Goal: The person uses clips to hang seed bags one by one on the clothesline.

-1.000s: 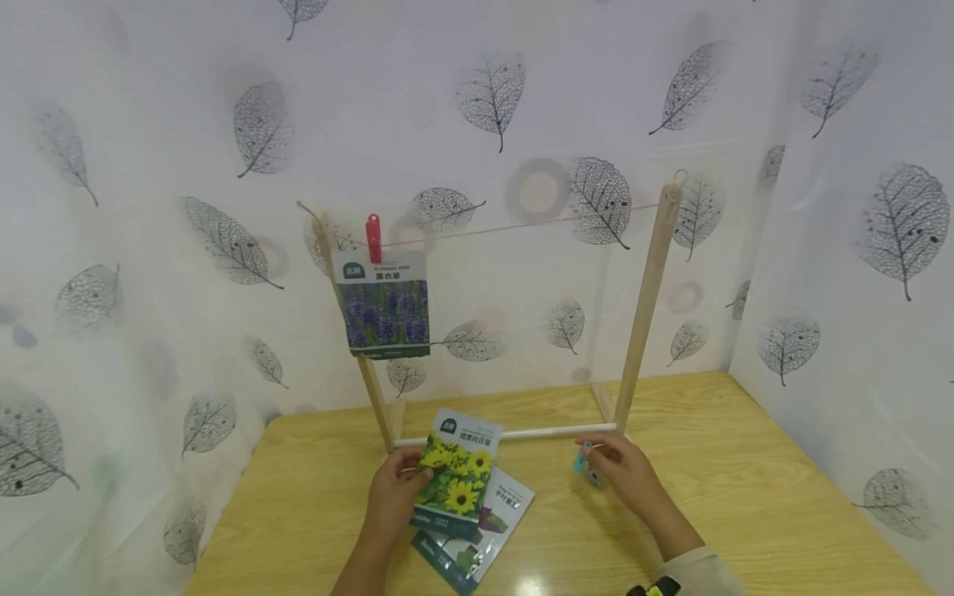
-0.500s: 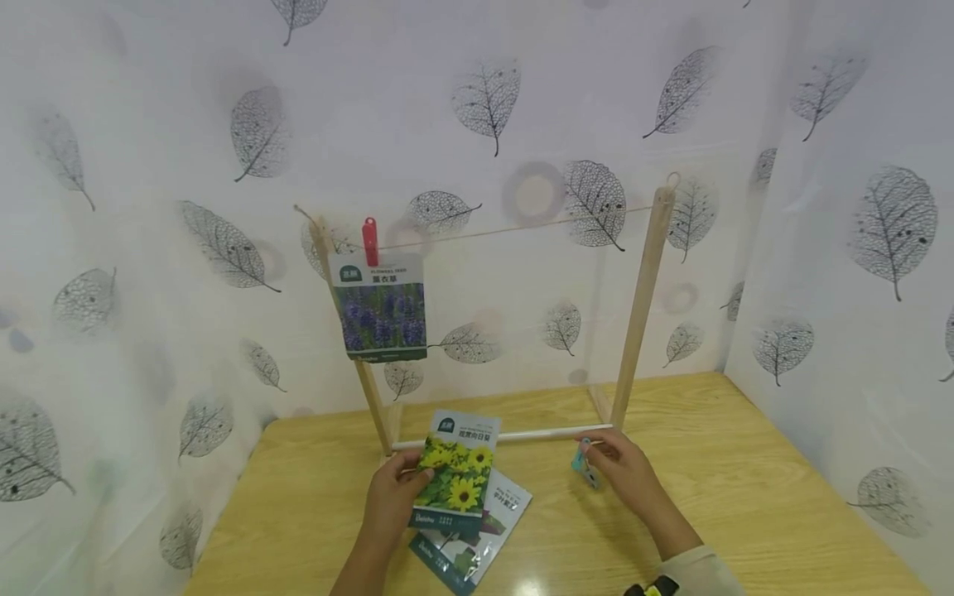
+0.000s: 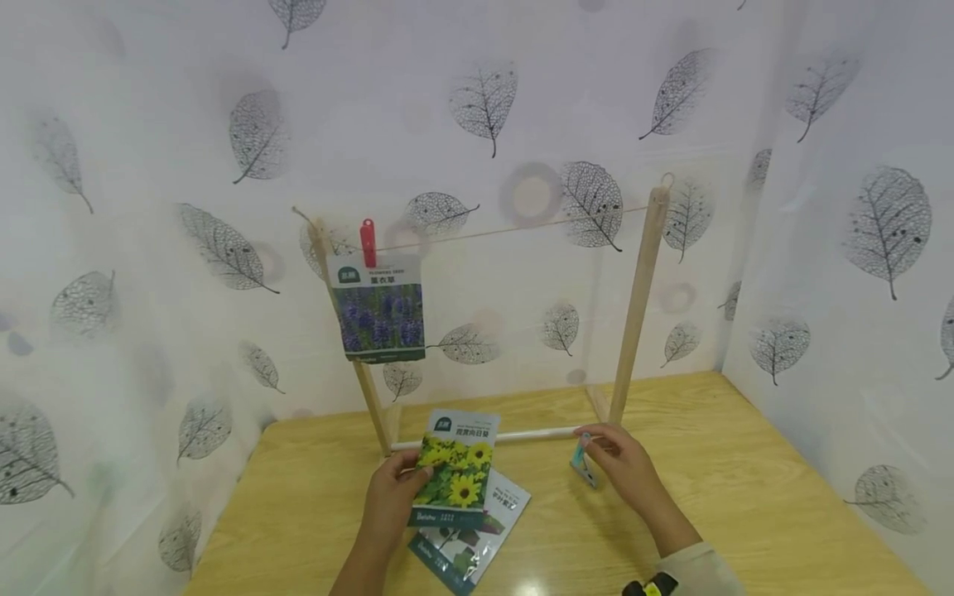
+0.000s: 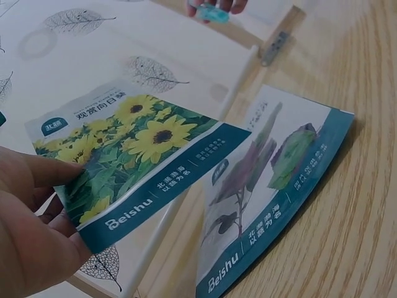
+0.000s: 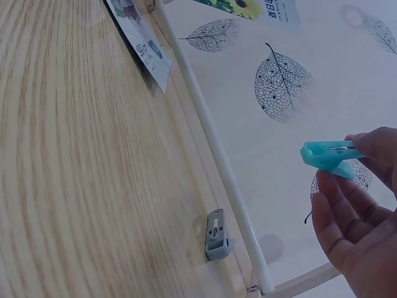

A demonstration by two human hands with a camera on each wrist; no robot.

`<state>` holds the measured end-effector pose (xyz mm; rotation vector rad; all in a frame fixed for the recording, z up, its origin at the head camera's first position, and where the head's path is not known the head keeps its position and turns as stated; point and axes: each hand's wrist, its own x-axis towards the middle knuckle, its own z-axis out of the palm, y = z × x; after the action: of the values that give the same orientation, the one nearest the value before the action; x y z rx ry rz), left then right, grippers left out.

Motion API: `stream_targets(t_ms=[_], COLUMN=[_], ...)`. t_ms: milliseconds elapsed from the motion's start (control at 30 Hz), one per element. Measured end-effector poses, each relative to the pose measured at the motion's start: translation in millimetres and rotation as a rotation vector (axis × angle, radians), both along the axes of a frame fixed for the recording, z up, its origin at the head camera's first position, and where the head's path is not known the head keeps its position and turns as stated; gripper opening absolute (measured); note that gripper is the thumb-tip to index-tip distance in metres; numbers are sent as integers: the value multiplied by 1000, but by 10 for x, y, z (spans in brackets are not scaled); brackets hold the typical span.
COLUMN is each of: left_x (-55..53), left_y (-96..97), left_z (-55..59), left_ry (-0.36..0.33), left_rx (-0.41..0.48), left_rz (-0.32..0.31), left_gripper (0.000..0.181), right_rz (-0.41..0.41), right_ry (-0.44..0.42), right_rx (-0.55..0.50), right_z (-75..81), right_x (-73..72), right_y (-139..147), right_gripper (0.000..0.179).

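Observation:
My left hand (image 3: pixel 389 499) pinches a sunflower seed packet (image 3: pixel 464 463) by its left edge, thumb on the printed front. The packet is raised over a second seed packet (image 4: pixel 285 167), showing purple-green leaves, which lies on the table. At the right, my right hand (image 3: pixel 624 465) holds a teal clothespin (image 5: pixel 329 155) between thumb and fingertips. A grey clothespin (image 5: pixel 216 236) lies on the table below it, by the white rod. A red clothespin (image 3: pixel 368 242) fixes a lavender seed packet (image 3: pixel 380 319) to the left end of a string (image 3: pixel 507 231).
Two wooden posts, left (image 3: pixel 371 406) and right (image 3: pixel 639 306), carry the string. A white rod (image 3: pixel 537 434) joins them near the wooden tabletop (image 3: pixel 298 513). Behind stands a white leaf-patterned curtain (image 3: pixel 484 182), with more of it at both sides.
The teal clothespin has turned slightly in my right hand. My left hand and the sunflower packet stay nearly in place, while the head view shifts a little.

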<state>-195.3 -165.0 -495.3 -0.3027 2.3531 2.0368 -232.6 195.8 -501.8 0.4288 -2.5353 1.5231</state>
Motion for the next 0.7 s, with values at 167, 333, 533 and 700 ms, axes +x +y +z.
stream_targets(t_ms=[167, 333, 533, 700], left_x=[11, 32, 16, 0], left_y=[2, 17, 50, 74], left_z=[34, 68, 56, 29], left_ry=[2, 5, 27, 52], left_rx=[5, 22, 20, 11], left_rz=[7, 7, 28, 39], left_gripper=[36, 36, 35, 35], right_rz=[12, -1, 1, 22], right_ry=[-5, -8, -5, 34], right_rx=[-38, -46, -53, -48], right_z=[2, 70, 250, 227], right_x=[-2, 24, 124, 118], right_y=[1, -46, -92, -58], right_gripper=[27, 26, 25, 28])
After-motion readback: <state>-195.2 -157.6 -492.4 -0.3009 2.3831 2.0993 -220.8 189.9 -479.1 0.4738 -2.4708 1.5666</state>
